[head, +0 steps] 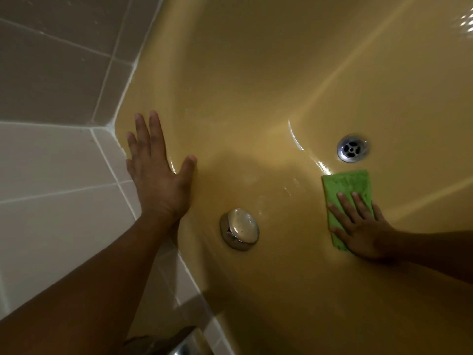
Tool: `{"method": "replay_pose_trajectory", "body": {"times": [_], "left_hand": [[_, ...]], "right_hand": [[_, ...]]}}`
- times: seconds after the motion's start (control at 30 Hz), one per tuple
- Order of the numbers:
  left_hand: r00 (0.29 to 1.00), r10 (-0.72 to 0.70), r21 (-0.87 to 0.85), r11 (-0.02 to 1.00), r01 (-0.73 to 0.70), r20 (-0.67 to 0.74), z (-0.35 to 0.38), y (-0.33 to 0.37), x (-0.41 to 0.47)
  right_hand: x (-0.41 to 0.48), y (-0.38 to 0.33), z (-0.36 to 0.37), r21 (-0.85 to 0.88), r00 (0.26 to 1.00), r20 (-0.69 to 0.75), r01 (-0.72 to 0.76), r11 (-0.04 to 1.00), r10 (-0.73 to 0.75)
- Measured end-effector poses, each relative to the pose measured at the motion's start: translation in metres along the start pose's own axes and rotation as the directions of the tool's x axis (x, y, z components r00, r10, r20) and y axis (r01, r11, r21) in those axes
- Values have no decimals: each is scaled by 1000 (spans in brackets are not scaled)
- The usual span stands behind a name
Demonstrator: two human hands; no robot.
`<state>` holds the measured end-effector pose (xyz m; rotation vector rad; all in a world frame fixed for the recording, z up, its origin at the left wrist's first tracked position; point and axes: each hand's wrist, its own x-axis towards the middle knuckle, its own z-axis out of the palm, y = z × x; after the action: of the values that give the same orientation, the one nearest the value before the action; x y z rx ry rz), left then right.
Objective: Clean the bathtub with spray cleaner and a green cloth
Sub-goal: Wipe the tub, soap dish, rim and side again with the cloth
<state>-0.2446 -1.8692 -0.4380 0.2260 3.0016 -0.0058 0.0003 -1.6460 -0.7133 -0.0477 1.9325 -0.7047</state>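
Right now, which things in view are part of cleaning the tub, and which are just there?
In the job:
bathtub
green cloth
right hand, pressing flat on the cloth
left hand, resting flat on the tub's edge

Just there:
drain
round chrome cap on the tub wall
wall tiles

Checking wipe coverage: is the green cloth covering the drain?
No, the green cloth lies beside the drain, which shows uncovered, with the right hand pressing flat on the cloth.

Single head view, steeply downward, close over bathtub (256, 85) drain end, edges perhaps distorted
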Motion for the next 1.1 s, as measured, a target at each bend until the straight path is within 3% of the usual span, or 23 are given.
{"method": "replay_pose_trajectory", "body": {"times": [0.17, 0.27, 0.4, 0.5, 0.6, 0.67, 0.77, 0.87, 1.1], "left_hand": [[1000, -23, 4, 1000, 23, 9, -1, 0, 3], [1000, -27, 12, 1000, 27, 10, -1, 1, 4], [1000, -29, 26, 999, 28, 1, 0, -2, 4], [1000, -19, 21, 1000, 20, -6, 1, -3, 4], [1000, -10, 19, 1000, 10, -14, 2, -3, 3], [1000, -10, 19, 1000, 11, -19, 3, -4, 3], [1000, -3, 7, 1000, 3, -22, 3, -5, 3], [1000, 3, -3, 1000, -4, -19, 3, -6, 3], [1000, 23, -24, 999, -23, -19, 3, -8, 6]], "right_hand": [[-40, -22, -5, 149, 982, 182, 27, 989, -54], [-61, -46, -8, 270, 963, 222, 90, 959, -153], [-76, -83, -13, 462, 932, 82, 278, 842, -353], [-62, -110, -14, 449, 901, -116, 424, 787, -419], [-25, -124, -21, 528, 888, -328, 456, 716, -323], [7, -123, -29, 493, 896, -316, 436, 753, -312], [39, -113, -37, 541, 932, -316, 329, 774, -176], [51, -100, -26, 472, 937, -336, 254, 844, -94], [42, -101, -14, 563, 958, -288, 186, 805, -20]]}}
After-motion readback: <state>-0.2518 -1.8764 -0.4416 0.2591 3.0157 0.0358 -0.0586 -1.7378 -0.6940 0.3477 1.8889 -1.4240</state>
